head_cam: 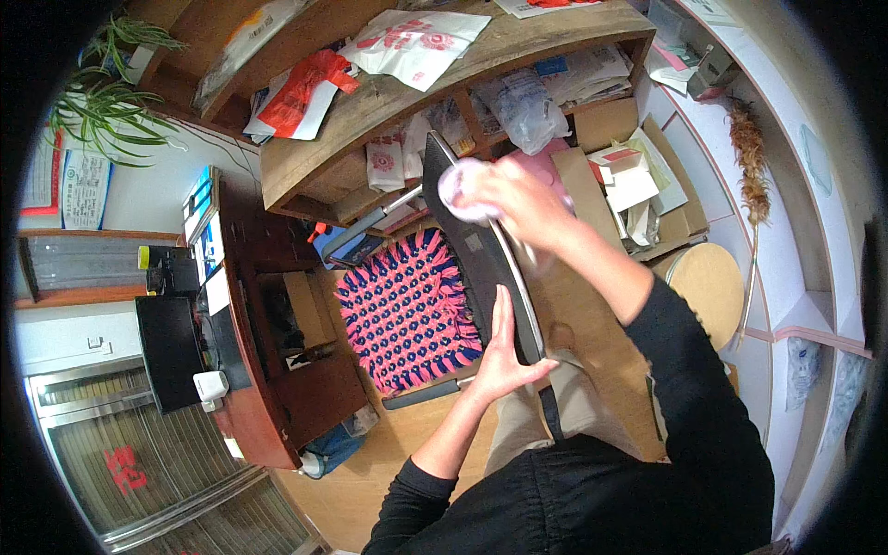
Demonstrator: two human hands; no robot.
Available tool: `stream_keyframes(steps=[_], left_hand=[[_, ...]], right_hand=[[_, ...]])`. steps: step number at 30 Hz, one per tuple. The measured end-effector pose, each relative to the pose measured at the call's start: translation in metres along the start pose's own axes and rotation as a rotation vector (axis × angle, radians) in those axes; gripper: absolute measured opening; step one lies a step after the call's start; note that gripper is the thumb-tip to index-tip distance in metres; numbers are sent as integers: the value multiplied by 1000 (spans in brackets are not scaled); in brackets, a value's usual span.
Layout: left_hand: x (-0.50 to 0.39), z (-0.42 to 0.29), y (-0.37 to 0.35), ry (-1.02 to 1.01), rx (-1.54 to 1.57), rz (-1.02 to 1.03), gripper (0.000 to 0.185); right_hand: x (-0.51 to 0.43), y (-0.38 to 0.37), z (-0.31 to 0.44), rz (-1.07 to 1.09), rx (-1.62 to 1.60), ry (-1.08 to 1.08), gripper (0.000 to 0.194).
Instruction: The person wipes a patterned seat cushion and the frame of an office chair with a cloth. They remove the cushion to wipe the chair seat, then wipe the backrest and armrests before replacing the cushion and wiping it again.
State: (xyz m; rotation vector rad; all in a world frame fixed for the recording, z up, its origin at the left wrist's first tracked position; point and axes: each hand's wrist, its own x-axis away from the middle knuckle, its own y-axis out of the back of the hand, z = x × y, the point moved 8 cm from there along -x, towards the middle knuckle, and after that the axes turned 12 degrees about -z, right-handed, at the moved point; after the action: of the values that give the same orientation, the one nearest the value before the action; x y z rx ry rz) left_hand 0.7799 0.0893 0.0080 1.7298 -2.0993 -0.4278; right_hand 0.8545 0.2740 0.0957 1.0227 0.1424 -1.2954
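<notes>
A chair with a black backrest (479, 257) edged by a metal tube stands right before me. My right hand (513, 198), blurred, holds a pale lilac cloth (463, 191) against the far part of the backrest. My left hand (510, 354) grips the backrest's near end, fingers flat along its front and thumb over the edge. On the seat lies a pink and navy woven cushion (409, 312) with a fringe. The chair's armrests (354, 236) flank the seat.
Left of the chair stands a reddish wooden desk (305, 406) with a monitor (166, 354). Beyond is a wooden shelf unit (388, 118) bearing plastic bags. An open cardboard box (676, 232), a round stool (707, 295) and a feather duster (750, 166) are on the right.
</notes>
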Motion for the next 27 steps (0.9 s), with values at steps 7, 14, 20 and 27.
stream_keyframes(steps=[7,14,20,27], left_hand=[[0,-2,0,2,45,-1,139],[1,12,-8,16,73,50,130],[0,10,-9,-39,56,56,131],[-1,-3,1,-24,30,-16,139]], right_hand=[[-16,-21,-14,-28,-18,-23,40],[116,42,72,145,-24,-173,42],[137,43,65,205,-69,-207,45],[0,-7,-17,65,-85,-61,51]])
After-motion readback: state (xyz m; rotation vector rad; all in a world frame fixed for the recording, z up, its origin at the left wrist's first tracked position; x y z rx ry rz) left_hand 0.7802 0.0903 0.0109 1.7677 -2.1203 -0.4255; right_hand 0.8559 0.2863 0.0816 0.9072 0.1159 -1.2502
